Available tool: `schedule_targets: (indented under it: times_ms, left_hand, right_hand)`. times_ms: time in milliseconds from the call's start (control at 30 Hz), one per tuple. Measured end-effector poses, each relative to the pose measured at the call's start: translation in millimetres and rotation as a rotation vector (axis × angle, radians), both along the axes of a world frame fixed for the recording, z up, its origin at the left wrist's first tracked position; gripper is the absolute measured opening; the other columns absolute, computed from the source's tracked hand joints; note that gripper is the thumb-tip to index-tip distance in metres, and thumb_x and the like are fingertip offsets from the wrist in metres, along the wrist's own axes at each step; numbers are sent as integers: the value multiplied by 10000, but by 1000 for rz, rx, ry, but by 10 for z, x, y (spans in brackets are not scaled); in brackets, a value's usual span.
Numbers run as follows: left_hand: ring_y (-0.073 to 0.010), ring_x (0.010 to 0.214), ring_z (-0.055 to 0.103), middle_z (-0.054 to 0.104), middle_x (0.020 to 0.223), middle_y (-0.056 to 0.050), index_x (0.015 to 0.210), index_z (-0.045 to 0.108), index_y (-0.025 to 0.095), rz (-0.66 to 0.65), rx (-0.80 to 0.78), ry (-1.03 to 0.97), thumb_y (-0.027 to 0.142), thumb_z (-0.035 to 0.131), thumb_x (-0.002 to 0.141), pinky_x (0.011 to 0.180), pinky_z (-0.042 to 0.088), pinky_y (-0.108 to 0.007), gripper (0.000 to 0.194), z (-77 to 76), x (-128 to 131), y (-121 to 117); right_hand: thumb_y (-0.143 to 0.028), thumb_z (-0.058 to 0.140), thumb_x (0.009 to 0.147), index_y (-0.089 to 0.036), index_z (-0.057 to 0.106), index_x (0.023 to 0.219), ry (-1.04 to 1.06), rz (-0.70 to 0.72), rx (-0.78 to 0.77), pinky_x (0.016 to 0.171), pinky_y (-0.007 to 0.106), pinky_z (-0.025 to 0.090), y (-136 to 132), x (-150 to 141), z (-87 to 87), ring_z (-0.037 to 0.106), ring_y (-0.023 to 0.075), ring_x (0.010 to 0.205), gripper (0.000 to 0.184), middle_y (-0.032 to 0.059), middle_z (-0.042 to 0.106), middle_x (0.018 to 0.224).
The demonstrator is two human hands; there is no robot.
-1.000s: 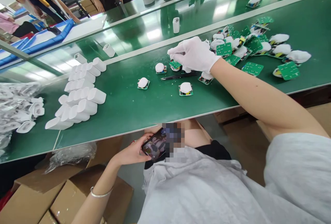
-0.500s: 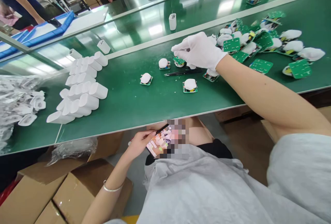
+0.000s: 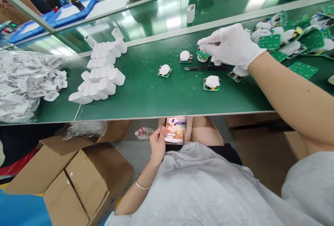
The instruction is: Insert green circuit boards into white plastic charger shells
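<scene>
A: The hands?

B: Left hand [image 3: 158, 145]: closed round a phone [image 3: 171, 136], below the desk [image 3: 141, 97]. Right hand [image 3: 233, 45], gloved: fingertips together at a circuit board [image 3: 203, 55]; whether pinching it, cannot tell.

A: Sound handling?

B: Light fingertips, probably, avoiding the nearby tweezers [image 3: 192, 69].

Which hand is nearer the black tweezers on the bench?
Right. The gloved right hand is right by the tweezers, at their right-hand end; contact unclear. The left hand is farther off, below the near edge of the bench, holding the phone.
</scene>
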State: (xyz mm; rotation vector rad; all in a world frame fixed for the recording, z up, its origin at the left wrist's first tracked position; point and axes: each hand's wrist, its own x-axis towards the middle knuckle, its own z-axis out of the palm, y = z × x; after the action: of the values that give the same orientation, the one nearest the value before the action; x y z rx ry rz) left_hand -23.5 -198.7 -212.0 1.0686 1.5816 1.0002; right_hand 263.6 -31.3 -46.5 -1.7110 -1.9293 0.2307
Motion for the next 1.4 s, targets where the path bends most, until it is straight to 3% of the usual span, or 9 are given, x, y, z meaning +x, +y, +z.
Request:
schedule_targets:
  times_ms: [133,333,533,633,833,1033,1267,1400]
  left_hand:
    - [-267,994,613,670,1081,-116,1069,658,109,36,21,17,507,550,821,887,494,-423,482,35,2,-56]
    - [-236,1099,546,598,1169,-111,1079,652,157,-26,130,33,457,608,808,1004,409,-385,407,84,-104,-76]
    - [-210,1111,480,488,1234,-107,1288,497,193,-410,302,23,338,642,815,1011,367,-350,516,-64,-347,-60]
    - [-230,1208,403,419,1257,-97,1346,428,221,-486,334,54,328,629,824,1061,316,-364,569,-119,-372,-73]
    - [-239,1160,419,394,1220,-103,1366,389,210,-459,299,68,376,616,820,1042,346,-388,615,-196,-330,-75]
    - [-274,1237,367,387,1267,-120,1367,384,211,-486,322,72,378,613,819,1083,301,-426,617,-204,-322,-45]
    - [-261,1262,363,376,1276,-108,1351,407,230,-485,324,59,343,634,819,1106,280,-421,590,-259,-325,-41]
    - [-256,1261,374,371,1278,-105,1355,411,234,-485,290,48,330,636,820,1119,262,-426,588,-285,-339,-48]
  right_hand:
    - [-367,575,832,-280,735,980,16,-25,-22,640,356,576,-3,-8,-14,623,149,487,235,-13,687,645]
    - [-365,566,824,-272,738,947,38,14,-5,583,372,571,4,9,-41,602,136,449,231,-18,671,647]
    - [-317,579,828,-259,735,979,19,-38,-53,659,407,582,-8,-43,-3,597,133,465,225,-21,632,579]
    - [-302,584,826,-264,736,955,28,-44,-59,631,387,581,4,-44,-19,594,131,458,203,-2,673,654]
    - [-395,570,826,-253,733,935,97,33,11,486,312,532,14,32,-68,598,133,457,242,32,722,838]
    - [-412,559,837,-292,723,963,95,27,11,599,310,561,34,77,-97,606,105,476,240,0,722,846]
    - [-440,595,820,-269,725,980,151,-11,-23,545,325,548,37,56,-77,610,137,483,268,38,725,870]
    - [-368,606,823,-243,735,974,97,-39,108,735,355,546,40,68,-16,667,189,735,235,62,726,921]
